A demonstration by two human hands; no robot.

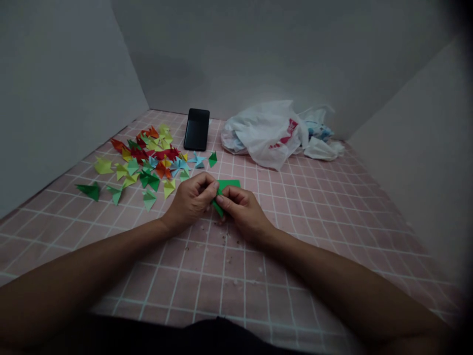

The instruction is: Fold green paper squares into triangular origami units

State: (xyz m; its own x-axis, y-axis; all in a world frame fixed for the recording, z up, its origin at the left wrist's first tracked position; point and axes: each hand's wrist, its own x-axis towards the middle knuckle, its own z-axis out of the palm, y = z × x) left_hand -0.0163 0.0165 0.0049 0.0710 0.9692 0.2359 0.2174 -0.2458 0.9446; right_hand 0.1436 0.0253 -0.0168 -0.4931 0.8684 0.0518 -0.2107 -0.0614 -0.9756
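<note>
Between my two hands is a piece of green origami paper [229, 184], partly folded, with one flap pointing down toward me. My left hand [194, 197] pinches its left side between thumb and curled fingers. From the right, my right hand [246, 209] grips the same paper, thumb on top near the fold. The fingertips of both hands nearly meet, and they hide the paper's middle. Left of my left hand lies a pile of folded paper cranes [142, 153] in red, orange, yellow, light blue and green.
A black smartphone [197, 129] leans or lies near the back wall. To its right sits a crumpled white plastic bag [264, 130] with red print, beside another bag [320, 138] with blue parts. Pink checked cloth [332, 212] covers the surface; walls rise on three sides.
</note>
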